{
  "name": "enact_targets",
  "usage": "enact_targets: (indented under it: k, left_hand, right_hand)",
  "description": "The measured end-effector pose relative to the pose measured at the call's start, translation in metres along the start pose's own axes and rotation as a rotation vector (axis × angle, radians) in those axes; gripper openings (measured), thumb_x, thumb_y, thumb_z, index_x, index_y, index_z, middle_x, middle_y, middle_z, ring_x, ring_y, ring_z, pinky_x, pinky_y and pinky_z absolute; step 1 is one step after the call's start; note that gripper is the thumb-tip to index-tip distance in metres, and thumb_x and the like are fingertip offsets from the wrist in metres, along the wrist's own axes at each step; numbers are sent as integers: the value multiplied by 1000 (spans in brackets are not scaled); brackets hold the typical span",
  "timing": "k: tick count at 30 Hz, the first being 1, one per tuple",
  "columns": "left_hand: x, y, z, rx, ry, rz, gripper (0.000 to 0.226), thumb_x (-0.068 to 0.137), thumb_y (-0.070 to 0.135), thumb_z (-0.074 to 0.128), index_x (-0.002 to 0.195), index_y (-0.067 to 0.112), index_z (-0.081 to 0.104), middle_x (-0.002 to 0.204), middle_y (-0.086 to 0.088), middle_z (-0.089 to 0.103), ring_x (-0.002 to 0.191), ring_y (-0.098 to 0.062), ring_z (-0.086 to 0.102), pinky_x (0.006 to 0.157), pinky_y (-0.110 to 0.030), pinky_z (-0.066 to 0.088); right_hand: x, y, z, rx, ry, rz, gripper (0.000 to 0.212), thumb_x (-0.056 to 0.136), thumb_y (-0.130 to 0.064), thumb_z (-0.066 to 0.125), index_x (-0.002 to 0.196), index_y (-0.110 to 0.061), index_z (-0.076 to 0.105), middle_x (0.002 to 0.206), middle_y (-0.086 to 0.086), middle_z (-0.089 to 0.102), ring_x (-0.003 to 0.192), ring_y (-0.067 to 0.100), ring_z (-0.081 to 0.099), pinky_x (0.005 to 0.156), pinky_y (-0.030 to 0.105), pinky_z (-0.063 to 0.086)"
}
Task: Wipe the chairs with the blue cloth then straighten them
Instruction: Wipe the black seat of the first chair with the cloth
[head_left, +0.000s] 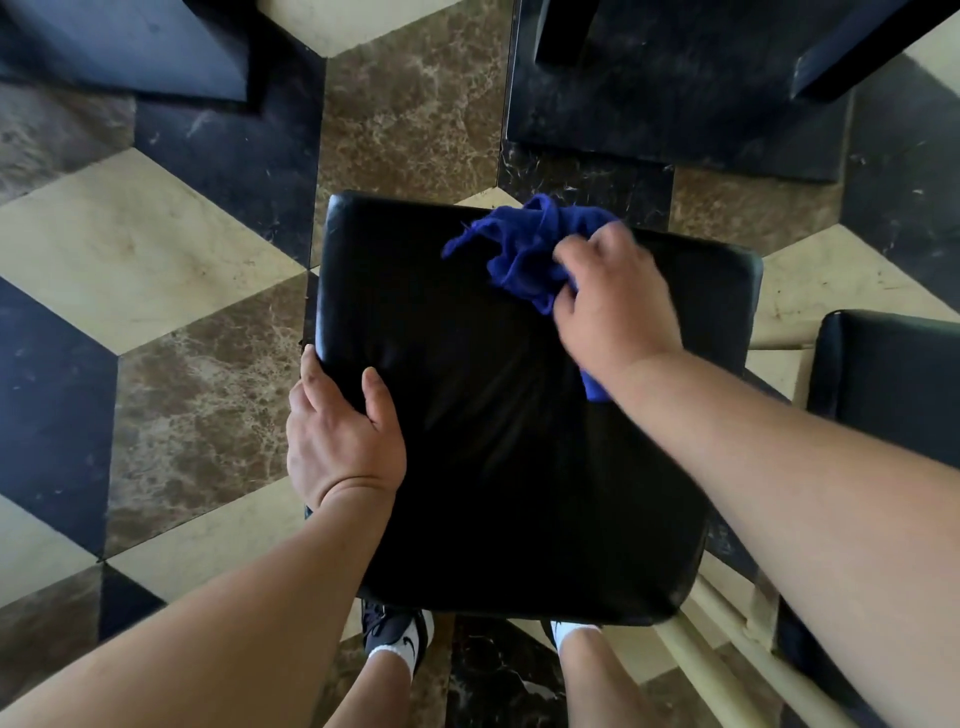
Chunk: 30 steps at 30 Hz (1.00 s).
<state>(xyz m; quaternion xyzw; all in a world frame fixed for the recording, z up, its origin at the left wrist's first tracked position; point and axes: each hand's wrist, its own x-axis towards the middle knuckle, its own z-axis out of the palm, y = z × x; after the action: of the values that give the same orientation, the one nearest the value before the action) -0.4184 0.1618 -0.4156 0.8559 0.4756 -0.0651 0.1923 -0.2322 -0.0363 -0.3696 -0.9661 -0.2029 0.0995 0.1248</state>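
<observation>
Forearms, two, bare, enter from the lower edge and reach forward over a black padded chair seat (467, 441); below the seat's near edge, dark trainers with white socks (400, 642) stand on the floor. Left hand (340, 436): clamped on the seat's left edge, thumb lying on the top surface, fingers wrapped over the side, apparently steadying the chair. Right hand (613, 306): closed on a bunched blue cloth (524, 254), pressing it to the seat near the far right corner. Cloth: deep blue, soft and crumpled, most of it spilling out ahead and to the left of the knuckles, a small tail showing under the wrist. Key relation: the unwiped remainder of the seat lies left of and nearer than the cloth hand, so the wiping stroke would likely sweep leftward and back toward the body; the right hand alone carries the cloth, the left being well apart at the opposite side. Seat: roughly square, glossy leather-like cover, rounded corners, set slightly askew to the tiles. Second black seat (893, 379): partly visible at right, just beside. Pale wooden chair rails (727, 639): lower right. Floor (156, 244): cream, brown and black marble in a cube pattern. Stage, by judgement: wiping under way, straightening not yet begun.
</observation>
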Motion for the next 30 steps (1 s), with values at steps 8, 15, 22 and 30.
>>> enact_targets:
  k: [8,15,22,30]
  left_hand:
    - [1,1,-1,-11,-2,0,77,99,68,30,162,24,23,152,-14,50,126,-41,55,94,-58,47]
    - [0,2,-4,-11,-13,2,84,94,68,36,163,21,24,149,-13,51,126,-38,55,94,-54,48]
    - [-3,7,-9,0,-23,-2,100,83,76,38,166,22,19,148,-8,51,125,-32,55,93,-49,49]
    - [0,5,-10,6,-73,-20,103,78,75,39,164,20,24,148,-8,51,124,-33,54,95,-50,48]
  right_hand:
    - [-139,-41,26,93,-495,-609,34,91,-18,45,120,-16,62,119,17,58,96,38,55,79,53,55]
    - [-78,-35,25,136,-232,-367,27,84,-14,61,109,-10,72,102,18,61,86,42,62,65,50,58]
    - [38,-97,30,173,29,-62,30,96,-19,62,126,-20,62,118,8,53,104,33,58,81,41,48]
    - [51,-167,47,189,-69,-273,19,89,-13,61,108,-13,66,116,14,56,101,39,57,73,41,43]
